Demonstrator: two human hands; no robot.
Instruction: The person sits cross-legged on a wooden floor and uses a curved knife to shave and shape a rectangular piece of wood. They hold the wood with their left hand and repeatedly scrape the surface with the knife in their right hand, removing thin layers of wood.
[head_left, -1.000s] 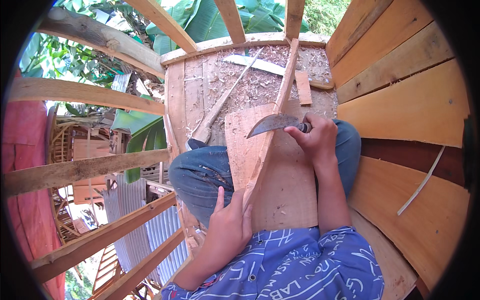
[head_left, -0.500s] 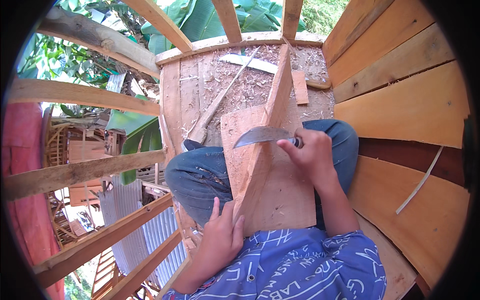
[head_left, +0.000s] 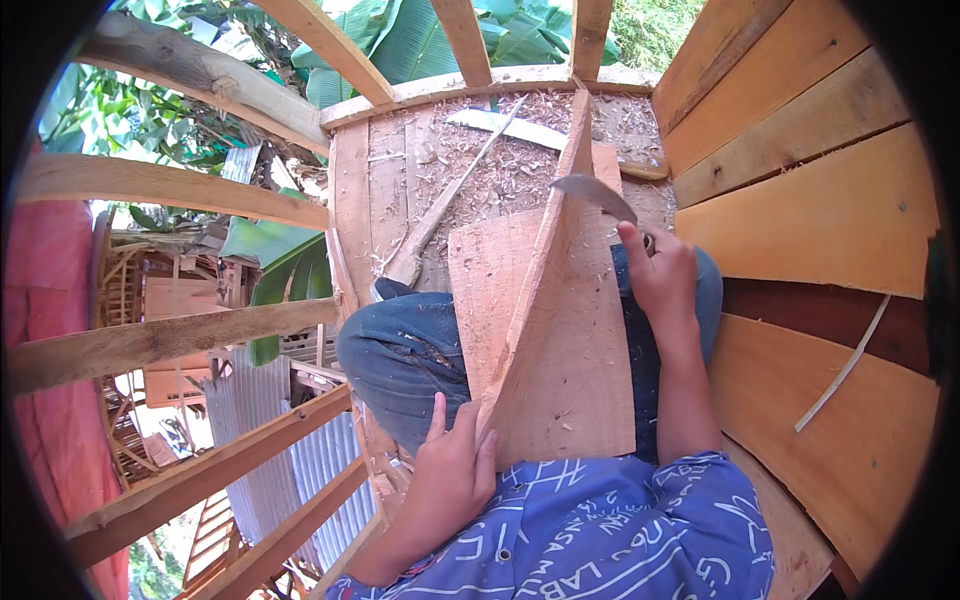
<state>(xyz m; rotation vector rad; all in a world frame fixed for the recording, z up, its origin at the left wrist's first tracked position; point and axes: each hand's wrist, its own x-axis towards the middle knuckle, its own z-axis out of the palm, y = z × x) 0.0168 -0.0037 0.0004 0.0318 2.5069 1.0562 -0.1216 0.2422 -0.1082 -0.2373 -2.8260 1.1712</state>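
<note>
A long wooden plank [head_left: 548,255] stands on its edge, slanting away from me over a flat wide board [head_left: 590,400] across my lap. My left hand [head_left: 455,460] grips the plank's near end, thumb on one side and fingers on the other, the index finger pointing up. In my right hand [head_left: 662,275] is a knife with a curved blade [head_left: 600,196], its dark handle mostly hidden by my fingers. The blade is raised by the plank's right side, toward its far half; whether it touches the wood I cannot tell.
Beyond my knees, curled shavings [head_left: 465,160] litter the plank floor. A machete [head_left: 508,128] lies there behind the plank, its wooden handle [head_left: 645,171] to the right. A long tapered stick [head_left: 440,215] lies left. Slatted railing [head_left: 180,330] and a board wall [head_left: 810,200] flank me.
My right hand has moved the knife away from me and to the right, from across the plank's top edge. My left hand keeps its hold at the near end.
</note>
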